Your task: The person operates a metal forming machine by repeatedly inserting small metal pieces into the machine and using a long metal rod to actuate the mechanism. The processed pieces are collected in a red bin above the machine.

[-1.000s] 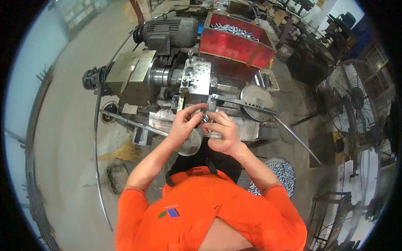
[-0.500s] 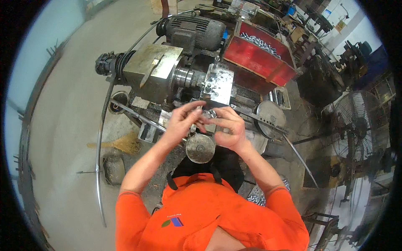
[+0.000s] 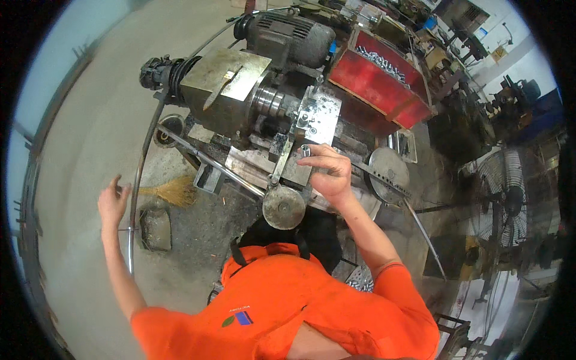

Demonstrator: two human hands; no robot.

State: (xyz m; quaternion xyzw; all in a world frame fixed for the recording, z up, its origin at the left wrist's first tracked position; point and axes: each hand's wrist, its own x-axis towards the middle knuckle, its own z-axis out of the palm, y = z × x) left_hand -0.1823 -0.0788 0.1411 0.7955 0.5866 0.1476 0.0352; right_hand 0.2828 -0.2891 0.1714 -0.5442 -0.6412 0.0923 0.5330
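Observation:
My right hand is raised in front of the lathe, pinching a small shiny metal sleeve between thumb and fingers. Behind it lies the lathe's tool block, with the spindle chuck to its left. Below the hand is a round metal handwheel disc. Out at the far left, my left hand is beside the long bent lever rod. Its fingers are apart and nothing shows in them; whether it touches the rod I cannot tell.
A red bin of small metal parts stands behind the lathe, near a motor. A straw broom and a dustpan lie on the left floor. To the right are a fan and a long bar handle.
My left hand has left the right one and swung far out to the left, by the lever rod. The right hand keeps the metal sleeve, and the view has shifted slightly.

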